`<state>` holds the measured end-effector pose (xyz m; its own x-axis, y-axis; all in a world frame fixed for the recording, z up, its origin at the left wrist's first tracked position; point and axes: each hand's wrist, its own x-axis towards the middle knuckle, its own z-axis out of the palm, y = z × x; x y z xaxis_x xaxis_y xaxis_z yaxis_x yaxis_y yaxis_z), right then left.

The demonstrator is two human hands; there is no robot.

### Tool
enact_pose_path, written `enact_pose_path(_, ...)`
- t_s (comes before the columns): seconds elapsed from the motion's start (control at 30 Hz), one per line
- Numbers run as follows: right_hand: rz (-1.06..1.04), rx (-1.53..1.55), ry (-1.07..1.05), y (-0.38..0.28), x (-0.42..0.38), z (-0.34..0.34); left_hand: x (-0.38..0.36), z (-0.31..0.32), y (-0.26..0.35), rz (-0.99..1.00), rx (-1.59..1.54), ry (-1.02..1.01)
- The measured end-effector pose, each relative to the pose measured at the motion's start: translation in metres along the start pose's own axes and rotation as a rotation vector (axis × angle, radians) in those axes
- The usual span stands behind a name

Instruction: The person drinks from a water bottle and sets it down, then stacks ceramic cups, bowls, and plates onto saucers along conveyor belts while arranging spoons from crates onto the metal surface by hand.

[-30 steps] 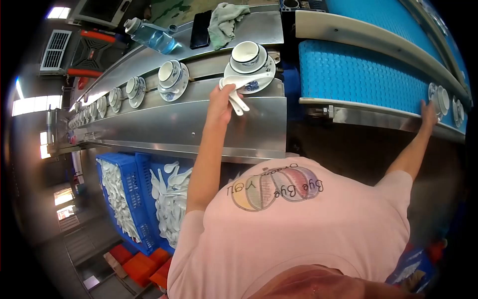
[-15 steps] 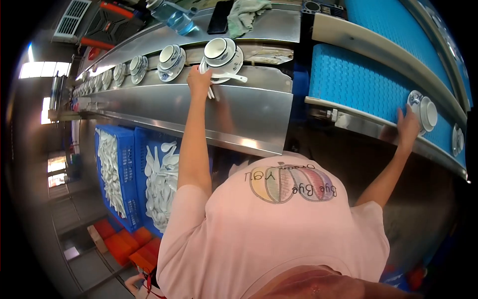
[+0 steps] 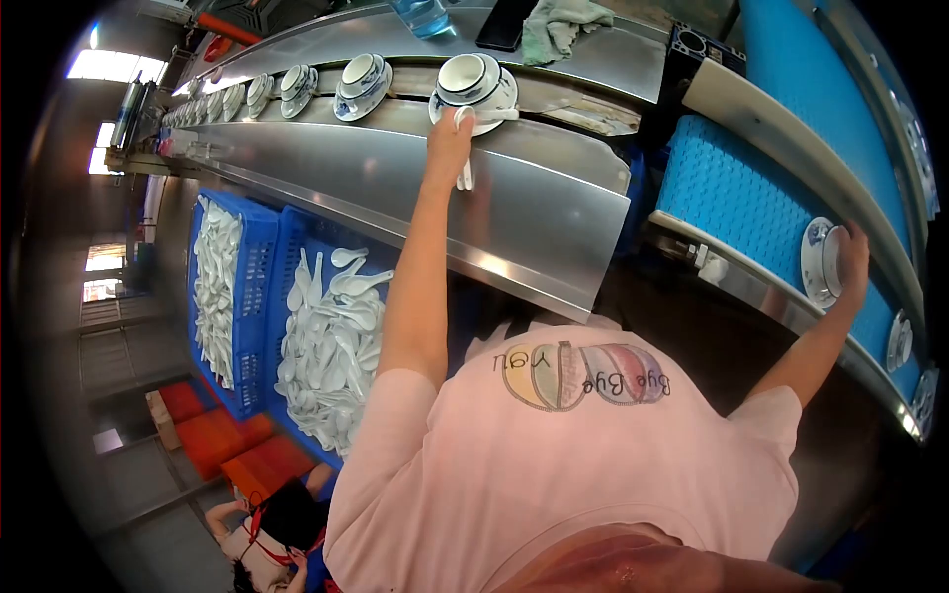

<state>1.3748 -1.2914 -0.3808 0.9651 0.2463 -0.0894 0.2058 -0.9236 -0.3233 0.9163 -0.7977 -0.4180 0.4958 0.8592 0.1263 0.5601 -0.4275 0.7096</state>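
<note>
My left hand [image 3: 450,146] is closed around white spoons [image 3: 467,178], their ends poking out below the fingers. It is beside the closest place setting on the metal line, where a saucer [image 3: 507,92] carries stacked white bowls [image 3: 462,72] with blue patterning. Another white spoon [image 3: 494,115] lies across that saucer's near edge. Over on the blue conveyor, my right hand [image 3: 853,259] is curled round the far side of a white bowl [image 3: 832,259], which sits on a patterned saucer [image 3: 813,265]. Part of that bowl is hidden by the hand.
More stacked settings [image 3: 363,89] run along the metal line to the left. Blue crates [image 3: 259,287] of white spoons [image 3: 331,356] stand below it. A phone [image 3: 501,25], a cloth [image 3: 561,28] and a bottle [image 3: 422,17] lie behind. Another person [image 3: 272,539] is at lower left.
My right hand has moved from the near side of the conveyor saucer to the bowl's far side, gripping it. My left hand keeps its spoons beside the same setting. The whole view has shifted.
</note>
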Motion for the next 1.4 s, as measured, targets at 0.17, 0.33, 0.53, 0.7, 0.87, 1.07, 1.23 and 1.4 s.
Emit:
enact_pose_path(0.17, -0.079, 0.26, -0.172, 0.055, 0.033, -0.002, 0.005, -0.033, -0.023, -0.052, 0.131, 0.162)
enact_pose_path(0.33, -0.099, 0.294, -0.15, 0.05, -0.012, 0.011, -0.037, -0.064, -0.017, -0.348, -0.216, 0.249)
enact_pose_path(0.53, -0.172, 0.592, -0.233, -0.1, -0.082, 0.053, -0.065, -0.049, -0.026, -0.083, 0.005, 0.259)
enact_pose_path(0.7, -0.575, 0.688, -0.307, -0.261, -0.102, 0.119, -0.058, -0.047, -0.052, -0.068, -0.005, 0.225)
enact_pose_path(0.87, -0.716, 0.638, -0.352, -0.382, -0.107, 0.199, -0.061, -0.044, -0.049, -0.031, 0.027, 0.222)
enact_pose_path(1.07, -0.76, 0.67, -0.585, -0.386, -0.109, 0.206, -0.061, -0.04, -0.024, -0.04, -0.061, 0.159)
enact_pose_path(1.23, -0.532, 0.639, -0.126, -0.225, -0.07, 0.091, -0.057, -0.041, -0.044, -0.18, -0.216, 0.163)
enact_pose_path(1.4, -0.058, 0.122, 0.293, 0.054, 0.008, 0.049, -0.059, -0.043, -0.037, -0.151, 0.047, 0.178)
